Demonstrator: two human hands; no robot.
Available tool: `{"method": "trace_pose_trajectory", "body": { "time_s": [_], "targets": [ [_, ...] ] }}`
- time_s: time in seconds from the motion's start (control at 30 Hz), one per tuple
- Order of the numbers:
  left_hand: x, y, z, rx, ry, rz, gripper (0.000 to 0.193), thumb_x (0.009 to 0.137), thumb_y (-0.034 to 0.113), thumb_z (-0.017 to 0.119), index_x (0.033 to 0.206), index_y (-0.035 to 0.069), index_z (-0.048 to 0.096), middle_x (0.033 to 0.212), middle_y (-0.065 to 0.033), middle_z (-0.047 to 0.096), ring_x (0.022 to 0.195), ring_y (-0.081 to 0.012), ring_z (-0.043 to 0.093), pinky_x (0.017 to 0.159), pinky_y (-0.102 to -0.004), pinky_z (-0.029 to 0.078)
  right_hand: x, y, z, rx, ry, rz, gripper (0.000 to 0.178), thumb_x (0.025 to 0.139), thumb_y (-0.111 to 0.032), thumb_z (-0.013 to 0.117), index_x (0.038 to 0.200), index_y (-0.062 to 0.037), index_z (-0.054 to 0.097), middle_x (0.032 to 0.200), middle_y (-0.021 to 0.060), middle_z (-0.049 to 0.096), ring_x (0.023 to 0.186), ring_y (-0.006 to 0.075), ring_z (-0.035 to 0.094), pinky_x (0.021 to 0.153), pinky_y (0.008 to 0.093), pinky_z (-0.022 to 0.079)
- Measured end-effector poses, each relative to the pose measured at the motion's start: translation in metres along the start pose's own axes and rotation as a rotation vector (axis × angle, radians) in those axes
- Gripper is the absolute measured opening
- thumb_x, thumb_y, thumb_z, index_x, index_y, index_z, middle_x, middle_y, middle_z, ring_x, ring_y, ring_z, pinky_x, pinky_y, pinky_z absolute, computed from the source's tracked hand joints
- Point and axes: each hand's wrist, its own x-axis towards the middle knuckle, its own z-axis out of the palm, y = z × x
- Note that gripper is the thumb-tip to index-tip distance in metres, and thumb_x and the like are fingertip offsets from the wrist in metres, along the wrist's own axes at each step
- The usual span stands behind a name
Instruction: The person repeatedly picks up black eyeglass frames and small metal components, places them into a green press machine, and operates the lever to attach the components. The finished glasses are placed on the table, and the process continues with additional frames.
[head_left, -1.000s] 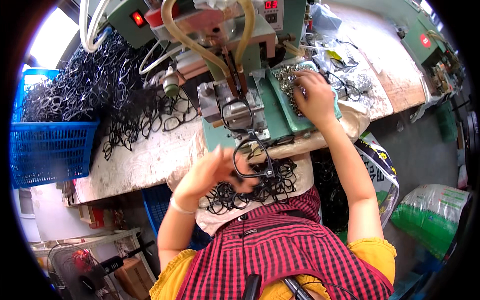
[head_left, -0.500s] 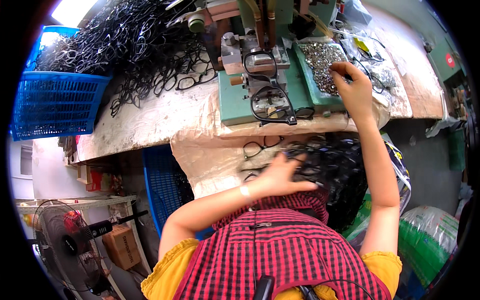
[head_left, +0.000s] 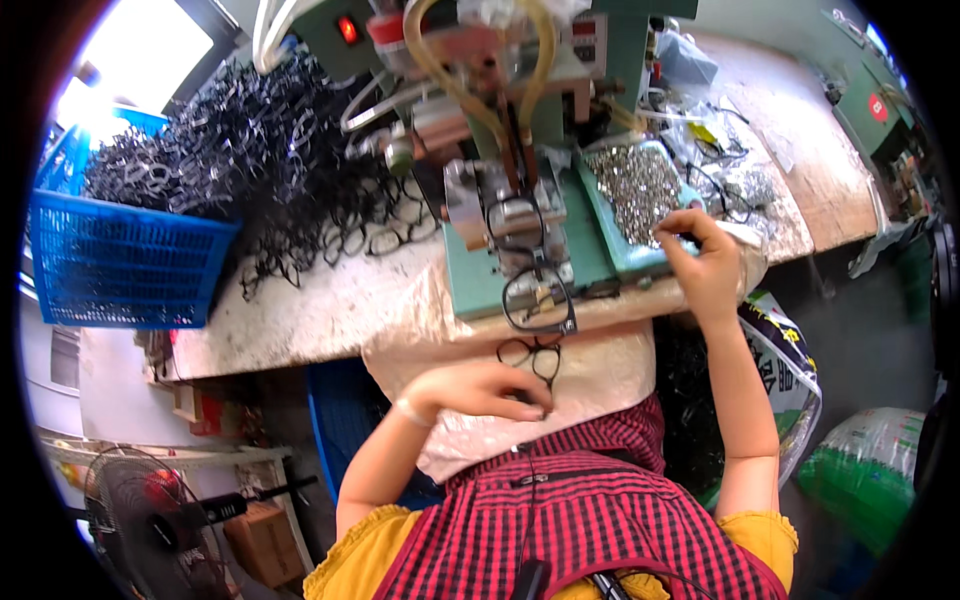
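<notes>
My right hand (head_left: pixel 708 265) is at the near right edge of a pale green tray (head_left: pixel 622 262) heaped with small shiny metal parts (head_left: pixel 636 190). Its thumb and forefinger are pinched together; anything between them is too small to make out. My left hand (head_left: pixel 485 388) is above the cloth at the table's front, its fingers curled. Something dark shows under them, but I cannot tell what. Just beyond those fingers is a black eyeglass frame (head_left: pixel 530 352). Another black eyeglass frame (head_left: pixel 540 312) sits in the metal fixture of a green bench machine (head_left: pixel 480 290).
Black eyeglass frames (head_left: pixel 270 160) are heaped at the left, beside a blue plastic basket (head_left: pixel 130 265). Clear bags and loose frames lie right of the tray. Below the table are another blue basket (head_left: pixel 335 400), a fan (head_left: pixel 150 520) and a printed sack (head_left: pixel 790 370).
The view has tilted upward. My left hand has moved left and its fingers have curled; the pile of black frames by it is off the cloth. My right hand stays at the tray, pinched.
</notes>
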Motion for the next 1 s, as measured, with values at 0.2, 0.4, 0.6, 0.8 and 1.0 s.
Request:
{"method": "trace_pose_trajectory", "body": {
  "time_s": [0.2, 0.4, 0.6, 0.8, 1.0],
  "targets": [
    [-0.087, -0.007, -0.099, 0.575, 1.424, -0.127, 0.016, 0.087, 0.004, 0.071, 0.102, -0.001, 0.072, 0.101, -0.0126, 0.074, 0.082, -0.0213, 0.069, 0.075, -0.0324, 0.053, 0.041, -0.071, 0.082, 0.322, -0.065, -0.126, 0.02, 0.082, 0.0, 0.073, 0.099, -0.0001, 0.063, 0.085, 0.0068, 0.07, 0.088, 0.0138, 0.068, 0.081, 0.0277, 0.052],
    [-0.103, -0.096, -0.161, 1.436, 1.346, -0.503, 0.025, 0.07, 0.003, 0.074, 0.095, 0.008, 0.068, 0.125, -0.0142, 0.063, 0.108, -0.0372, 0.056, 0.088, -0.0467, 0.047, 0.039, -0.071, 0.108, 0.441, 0.0, 0.052, 0.035, 0.082, -0.003, 0.073, 0.114, -0.0002, 0.057, 0.09, 0.0074, 0.074, 0.091, 0.0151, 0.068, 0.09, 0.0304, 0.048],
    [-0.105, 0.006, -0.119, 0.368, 1.441, 0.077, 0.012, 0.09, 0.006, 0.071, 0.083, 0.001, 0.063, 0.109, -0.0133, 0.071, 0.099, -0.0255, 0.066, 0.089, -0.0347, 0.05, 0.045, -0.083, 0.114, 0.637, -0.106, 0.155, 0.041, 0.083, -0.004, 0.074, 0.12, 0.0008, 0.056, 0.089, 0.0048, 0.074, 0.092, 0.0104, 0.065, 0.086, 0.0266, 0.048],
    [-0.066, 0.101, -0.056, 0.52, 1.544, 0.753, 0.011, 0.094, 0.001, 0.06, 0.084, -0.003, 0.062, 0.09, -0.0175, 0.073, 0.088, -0.0242, 0.072, 0.08, -0.0344, 0.059, 0.031, -0.107, 0.103, 0.554, -0.165, 0.174, 0.054, 0.085, -0.004, 0.069, 0.135, 0.0, 0.049, 0.111, 0.0108, 0.073, 0.097, 0.0165, 0.067, 0.091, 0.0301, 0.049],
    [0.009, 0.146, -0.028, 1.342, 0.863, 0.785, 0.029, 0.075, 0.024, 0.083, 0.081, 0.011, 0.058, 0.1, -0.0034, 0.073, 0.085, -0.0215, 0.07, 0.07, -0.0317, 0.059, 0.05, -0.06, 0.07, -0.049, -0.138, -0.281, 0.027, 0.082, -0.007, 0.068, 0.108, -0.0023, 0.071, 0.116, 0.0158, 0.07, 0.112, 0.0336, 0.065, 0.101, 0.0424, 0.049]
  ]
}}
